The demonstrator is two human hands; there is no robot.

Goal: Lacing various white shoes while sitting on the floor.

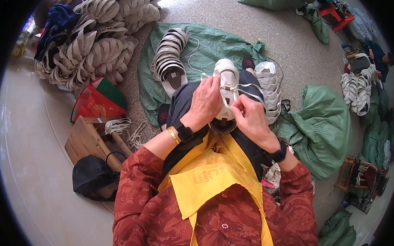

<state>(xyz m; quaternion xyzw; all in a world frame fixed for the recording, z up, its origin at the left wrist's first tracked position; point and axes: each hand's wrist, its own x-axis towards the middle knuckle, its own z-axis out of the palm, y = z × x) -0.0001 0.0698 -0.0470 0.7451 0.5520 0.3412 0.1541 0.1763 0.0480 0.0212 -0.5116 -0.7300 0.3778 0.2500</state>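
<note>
A white sneaker (227,74) with a mesh tongue rests between my knees, its toe pointing away from me and its dark-lined opening toward me. My left hand (205,99) lies along the left side of the sneaker, fingers bent and gripping it near the eyelets. On the other side, my right hand (253,123) is closed in a pinch at the eyelet edge. A white shoelace (247,85) loops out to the right from the sneaker and appears to run to those fingertips, which partly hide it.
Nested shoe uppers (170,50) lie on a green woven sheet (220,39); more white ones (269,92) are stacked by my right leg. A large pile of uppers (94,48) stands far left, near a wooden stool (87,142) and black bag (92,176). A green sack (321,131) sits right.
</note>
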